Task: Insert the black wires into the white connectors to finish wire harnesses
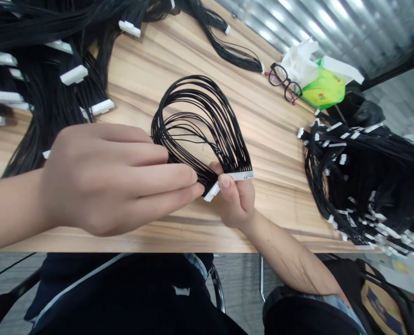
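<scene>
Black wire harness (200, 125) loops above the wooden table (273, 195), its white connector (240, 176) pinched by the right hand (235, 197). The curled left hand (112, 179) grips the wires beside it, near the table's front edge. Farther off lie more harness bundles (367, 186), glasses (285, 83), and a green packet (323, 88) with unreadable print.

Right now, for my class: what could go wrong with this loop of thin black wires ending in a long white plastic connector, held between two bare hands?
The left hand pinches the thin black wires beside the white plastic connector held by the right hand, so a hard tug might strain the wires where they enter it. The heaped black wire harnesses reach the wooden table's edge, so some might slide off.
</scene>
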`<state>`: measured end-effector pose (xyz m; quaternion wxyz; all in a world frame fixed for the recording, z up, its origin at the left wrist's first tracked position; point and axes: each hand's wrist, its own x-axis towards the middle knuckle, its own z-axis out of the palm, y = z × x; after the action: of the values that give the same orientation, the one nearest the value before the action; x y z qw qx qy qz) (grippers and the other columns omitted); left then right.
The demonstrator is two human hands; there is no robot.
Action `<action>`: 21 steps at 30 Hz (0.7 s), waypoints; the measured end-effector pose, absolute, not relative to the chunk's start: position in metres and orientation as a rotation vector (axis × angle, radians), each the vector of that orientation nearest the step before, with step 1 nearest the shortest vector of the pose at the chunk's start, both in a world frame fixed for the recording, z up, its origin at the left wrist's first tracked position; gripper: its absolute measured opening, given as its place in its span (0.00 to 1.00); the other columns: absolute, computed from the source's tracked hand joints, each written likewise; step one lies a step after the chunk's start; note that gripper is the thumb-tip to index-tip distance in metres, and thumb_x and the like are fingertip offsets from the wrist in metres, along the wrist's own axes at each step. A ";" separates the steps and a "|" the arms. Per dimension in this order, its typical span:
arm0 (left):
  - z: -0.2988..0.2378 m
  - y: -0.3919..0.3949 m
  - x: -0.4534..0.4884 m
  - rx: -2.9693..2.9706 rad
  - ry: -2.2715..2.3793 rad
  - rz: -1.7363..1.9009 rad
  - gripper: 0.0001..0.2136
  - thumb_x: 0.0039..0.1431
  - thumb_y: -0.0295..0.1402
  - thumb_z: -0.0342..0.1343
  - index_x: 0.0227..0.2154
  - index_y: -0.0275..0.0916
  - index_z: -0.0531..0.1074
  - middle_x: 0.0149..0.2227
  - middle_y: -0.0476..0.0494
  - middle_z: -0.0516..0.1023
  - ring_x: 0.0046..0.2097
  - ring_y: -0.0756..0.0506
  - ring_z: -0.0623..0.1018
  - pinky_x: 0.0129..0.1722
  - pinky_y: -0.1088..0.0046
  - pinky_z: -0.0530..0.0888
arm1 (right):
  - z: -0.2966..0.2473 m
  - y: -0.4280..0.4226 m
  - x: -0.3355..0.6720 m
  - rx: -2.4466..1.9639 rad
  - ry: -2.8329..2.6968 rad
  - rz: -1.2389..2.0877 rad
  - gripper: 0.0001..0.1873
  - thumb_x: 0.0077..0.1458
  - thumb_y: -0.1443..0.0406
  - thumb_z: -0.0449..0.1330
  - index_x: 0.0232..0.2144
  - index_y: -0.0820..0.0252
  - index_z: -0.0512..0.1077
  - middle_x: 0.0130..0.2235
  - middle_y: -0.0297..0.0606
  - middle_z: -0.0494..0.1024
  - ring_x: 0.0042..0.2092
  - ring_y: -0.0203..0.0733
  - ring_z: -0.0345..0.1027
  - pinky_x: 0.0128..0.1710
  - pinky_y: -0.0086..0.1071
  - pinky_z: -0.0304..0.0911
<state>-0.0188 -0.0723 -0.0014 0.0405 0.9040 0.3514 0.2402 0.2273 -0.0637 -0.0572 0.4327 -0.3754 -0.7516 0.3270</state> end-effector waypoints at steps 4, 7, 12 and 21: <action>-0.004 -0.058 -0.016 3.043 0.932 0.837 0.23 0.64 0.20 0.43 0.45 0.52 0.79 0.43 0.62 0.84 0.41 0.47 0.79 0.45 0.62 0.71 | -0.057 -0.064 0.227 -0.949 -1.849 0.819 0.21 0.74 0.53 0.44 0.31 0.51 0.67 0.25 0.31 0.68 0.27 0.40 0.65 0.29 0.38 0.63; -0.004 -0.045 -0.012 3.088 0.811 0.873 0.18 0.72 0.24 0.43 0.46 0.46 0.78 0.43 0.57 0.84 0.39 0.49 0.80 0.35 0.68 0.68 | -0.055 -0.061 0.227 -0.917 -1.870 0.812 0.19 0.74 0.56 0.46 0.30 0.52 0.65 0.24 0.30 0.67 0.26 0.37 0.63 0.28 0.36 0.59; 0.001 -0.034 -0.004 2.876 0.832 0.639 0.14 0.76 0.33 0.44 0.40 0.44 0.76 0.37 0.58 0.81 0.27 0.53 0.71 0.25 0.72 0.59 | -0.045 -0.053 0.227 -0.846 -2.032 0.697 0.17 0.74 0.58 0.47 0.31 0.54 0.64 0.26 0.30 0.65 0.27 0.35 0.60 0.27 0.34 0.57; 0.018 -0.037 -0.013 2.837 0.580 0.842 0.23 0.74 0.37 0.50 0.20 0.40 0.60 0.21 0.54 0.64 0.27 0.51 0.64 0.31 0.69 0.63 | -0.057 -0.053 0.233 -1.030 -1.751 0.850 0.24 0.75 0.55 0.43 0.27 0.53 0.64 0.23 0.30 0.65 0.25 0.37 0.62 0.26 0.34 0.60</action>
<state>-0.0131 -0.0374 0.0177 0.0628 0.9389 0.1919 0.2787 0.2325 -0.0527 -0.0574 0.4528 -0.4171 -0.7090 0.3440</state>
